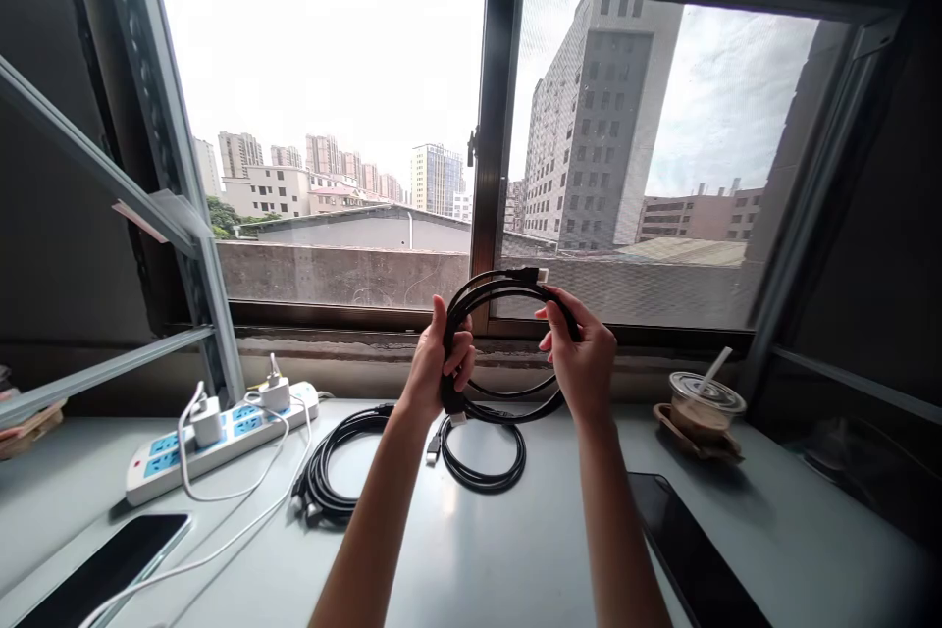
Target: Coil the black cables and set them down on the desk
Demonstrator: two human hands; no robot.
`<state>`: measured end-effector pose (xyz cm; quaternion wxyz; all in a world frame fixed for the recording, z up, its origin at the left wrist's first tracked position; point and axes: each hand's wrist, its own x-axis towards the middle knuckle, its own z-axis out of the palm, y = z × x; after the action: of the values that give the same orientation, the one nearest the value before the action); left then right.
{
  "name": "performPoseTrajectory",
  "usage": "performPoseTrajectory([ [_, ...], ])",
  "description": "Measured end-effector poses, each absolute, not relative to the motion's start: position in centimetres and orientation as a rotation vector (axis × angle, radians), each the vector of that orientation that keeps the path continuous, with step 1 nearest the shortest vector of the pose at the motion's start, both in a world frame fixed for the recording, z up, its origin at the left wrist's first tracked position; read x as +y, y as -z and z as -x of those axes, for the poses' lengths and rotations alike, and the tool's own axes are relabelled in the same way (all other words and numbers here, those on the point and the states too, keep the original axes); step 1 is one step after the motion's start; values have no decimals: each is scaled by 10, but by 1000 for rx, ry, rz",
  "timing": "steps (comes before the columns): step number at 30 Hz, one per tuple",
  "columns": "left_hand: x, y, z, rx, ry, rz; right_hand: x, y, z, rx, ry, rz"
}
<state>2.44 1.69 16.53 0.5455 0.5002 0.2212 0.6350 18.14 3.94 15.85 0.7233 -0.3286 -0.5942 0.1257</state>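
Black cable coil [507, 288] held up above desk [471, 569], before window [498, 118]; left hand [434, 361] fingers clamped on its left side, right hand [587, 360] thumb and fingers closed on its right. Smaller coil [482, 485], thicker coil [318, 471] lie below.

White plastic power strip [225, 448] with blue sockets [163, 462], lidded clear plastic cup [696, 418] in brown cardboard holder [707, 449], black-screened phone [110, 561].

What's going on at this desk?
A person holds a coiled black cable above the desk, left hand gripping its left side, right hand pinching its right. One plug shows at the top. On the desk lie a larger black coil and, to its right, a smaller black coil.
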Motion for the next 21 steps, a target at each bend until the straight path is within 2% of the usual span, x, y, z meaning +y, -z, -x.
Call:
performPoseTrajectory([
  [10,9,-170,-20,538,-1363,-1210,34,-163,-182,-1378,46,712],
  [15,6,-169,-30,661,-1665,-1262,34,-163,-183,-1392,92,716],
  [21,-1,-167,-39,904,-1843,-1467,37,-163,-182,-1384,109,625],
])
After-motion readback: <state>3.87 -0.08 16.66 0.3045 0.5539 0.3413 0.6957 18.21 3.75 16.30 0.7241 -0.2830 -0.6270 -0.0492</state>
